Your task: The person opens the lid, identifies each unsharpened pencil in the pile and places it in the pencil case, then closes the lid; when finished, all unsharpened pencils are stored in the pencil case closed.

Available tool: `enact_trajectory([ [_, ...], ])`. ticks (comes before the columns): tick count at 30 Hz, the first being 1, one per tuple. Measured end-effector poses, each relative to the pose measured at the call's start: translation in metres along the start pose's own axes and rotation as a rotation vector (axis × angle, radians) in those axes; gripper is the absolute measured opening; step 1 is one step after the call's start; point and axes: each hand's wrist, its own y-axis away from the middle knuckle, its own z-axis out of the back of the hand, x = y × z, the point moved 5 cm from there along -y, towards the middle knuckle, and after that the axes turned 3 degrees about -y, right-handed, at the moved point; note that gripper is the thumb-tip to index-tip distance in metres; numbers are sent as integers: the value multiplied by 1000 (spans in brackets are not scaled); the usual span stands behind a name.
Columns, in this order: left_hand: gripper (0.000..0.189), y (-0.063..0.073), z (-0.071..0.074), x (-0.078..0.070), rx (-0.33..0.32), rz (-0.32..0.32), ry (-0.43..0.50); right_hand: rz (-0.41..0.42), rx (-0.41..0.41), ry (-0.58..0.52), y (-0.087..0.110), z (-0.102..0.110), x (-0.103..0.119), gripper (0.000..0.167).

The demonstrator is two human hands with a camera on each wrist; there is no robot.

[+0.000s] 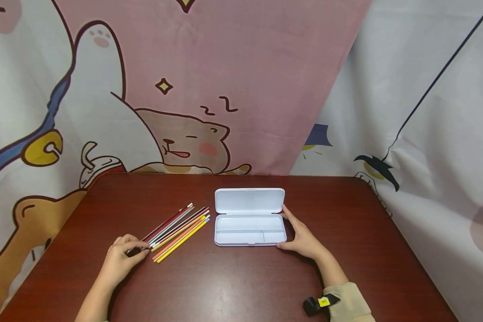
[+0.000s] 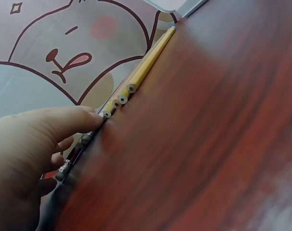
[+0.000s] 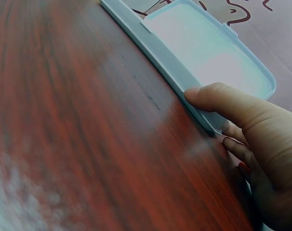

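An open white pencil case (image 1: 249, 223) lies on the table, its lid tilted back and its compartments bare. My right hand (image 1: 303, 239) holds the case's right end, thumb at the front corner and fingers along the side; the right wrist view shows the thumb on the case edge (image 3: 192, 101). Several coloured pencils (image 1: 181, 232) lie fanned out left of the case, pointing up and right. At their near ends is my left hand (image 1: 122, 257), thumb and fingers around some of the pencil ends (image 2: 86, 138). Yellow pencils (image 2: 148, 60) lie outside this grip.
The brown wooden table (image 1: 249, 286) runs back to a hanging cloth (image 1: 257, 89) with cartoon animals. A small black object with a yellow label (image 1: 324, 302) is by the right sleeve (image 1: 348, 302).
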Motion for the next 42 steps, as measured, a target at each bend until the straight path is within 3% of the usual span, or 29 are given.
enact_trajectory([
  [25, 18, -9, -19, -15, 47, -15, -113, -3, -2, 22, -1, 0, -4, 117],
  [35, 17, -13, -26, -18, -4, -56, -119, -3, -5, 13, 0, 0, -4, 116],
  [42, 17, -10, -23, -17, -29, -20, -141, 1, -4, 8, 0, -1, -4, 116],
])
